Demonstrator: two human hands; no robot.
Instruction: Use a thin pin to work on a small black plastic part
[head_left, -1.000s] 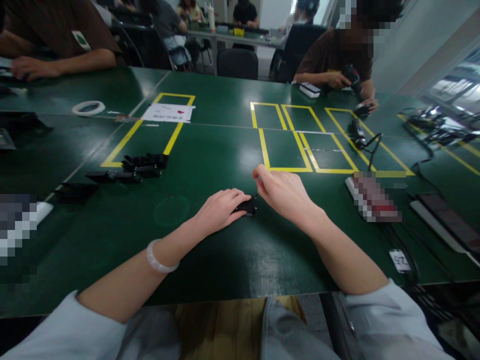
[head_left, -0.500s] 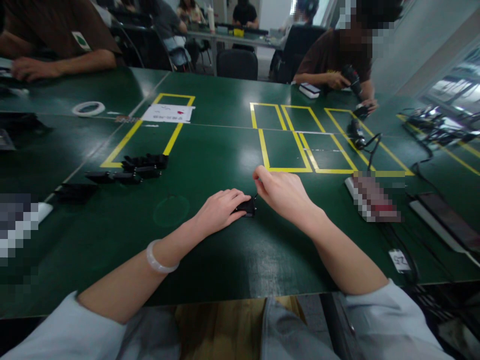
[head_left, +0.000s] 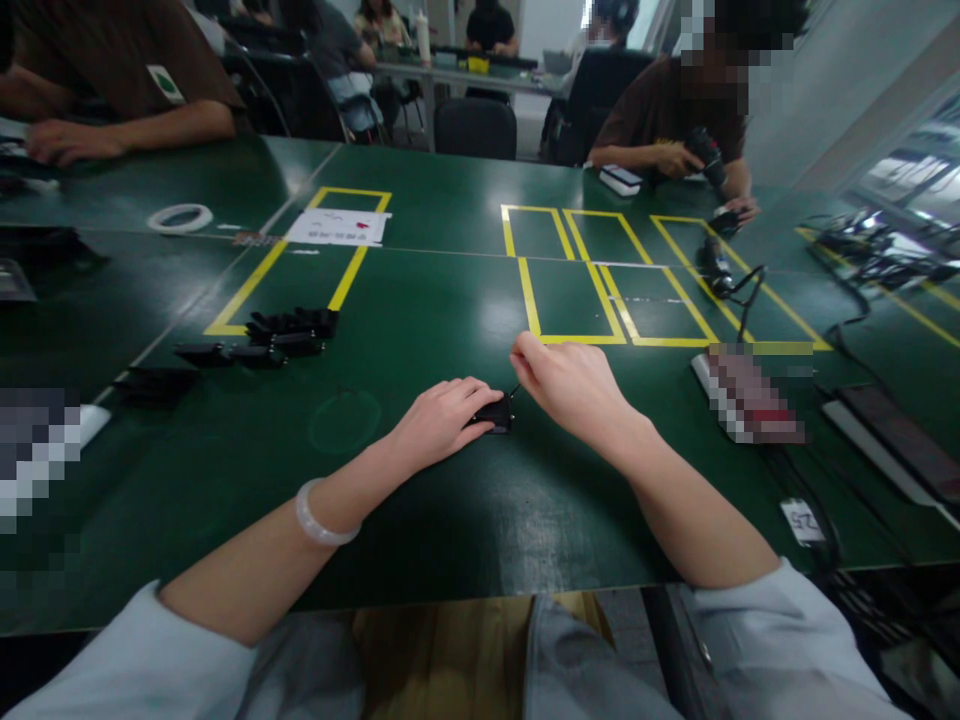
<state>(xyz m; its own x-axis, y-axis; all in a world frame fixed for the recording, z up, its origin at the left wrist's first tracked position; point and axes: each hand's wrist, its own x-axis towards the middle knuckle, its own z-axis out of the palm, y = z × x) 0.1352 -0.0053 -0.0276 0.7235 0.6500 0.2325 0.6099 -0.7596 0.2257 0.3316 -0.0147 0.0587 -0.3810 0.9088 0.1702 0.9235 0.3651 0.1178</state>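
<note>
The small black part (head_left: 496,413) lies on the green counter (head_left: 420,540), directly under the fingertips of the left hand (head_left: 442,415), its right end poking out past them; the right hand (head_left: 574,380) is raised just to the right of the black part and a little farther off. Compared with half a second ago, hardly anything differs: the black part has stayed in place, the left hand keeps the same hold on it, the right hand has the same bent-wrist pose, and the whole view has slipped very slightly sideways. The left hand is partly closed, fingers flat together over the top of the black part and thumb along its near edge, pinning it to the counter. The right hand is curled, its fingertips pinching a thin dark rod (head_left: 515,391) that slants down to the right end of the black part; whether the tip sits inside it is too small to tell. Well to the left of the black part, and slightly farther away, is a cluster of black pieces (head_left: 292,322); beyond these, still left of the black part, lies a white paper sheet (head_left: 337,228). Yellow tape outlines (head_left: 530,297) mark the counter beyond the black part, toward the right.
</note>
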